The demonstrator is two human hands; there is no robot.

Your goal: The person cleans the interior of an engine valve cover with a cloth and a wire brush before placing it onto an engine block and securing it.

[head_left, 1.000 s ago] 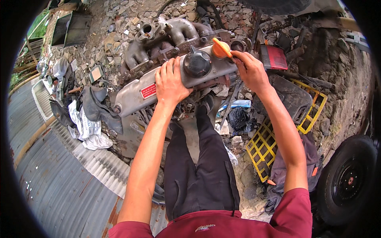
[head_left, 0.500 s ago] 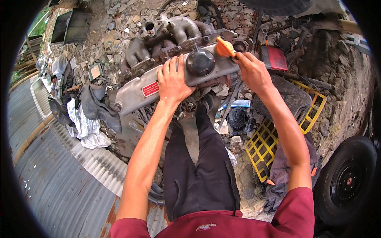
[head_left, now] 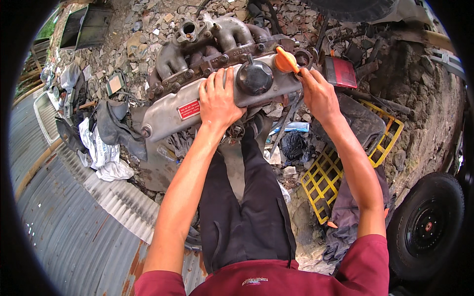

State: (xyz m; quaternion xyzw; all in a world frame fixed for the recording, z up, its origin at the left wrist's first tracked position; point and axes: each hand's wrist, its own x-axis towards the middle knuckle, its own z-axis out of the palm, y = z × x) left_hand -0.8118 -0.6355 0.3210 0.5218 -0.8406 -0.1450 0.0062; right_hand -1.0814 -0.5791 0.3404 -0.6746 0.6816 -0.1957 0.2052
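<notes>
A long grey metal engine valve cover (head_left: 170,117), with a red label near its left end, sits on the engine in front of me. My left hand (head_left: 219,100) lies over it, fingers stretched across the top and palm at the near edge. Just right of those fingers is a round black cap (head_left: 255,77) on the cover. Farther right sits an orange oil filler cap (head_left: 285,60) with a raised grip. My right hand (head_left: 318,93) pinches the near end of that grip between thumb and fingers; the other fingers are curled.
Behind the cover stands a metal intake manifold (head_left: 227,37). Stones and scrap cover the ground. A red lamp (head_left: 340,72) and a yellow plastic grate (head_left: 323,185) lie to the right, with a wheel (head_left: 427,224) at lower right. Corrugated metal sheets (head_left: 64,212) spread at lower left.
The whole view has shifted slightly. Both hands keep their places, the left on the valve cover and the right at the orange cap.
</notes>
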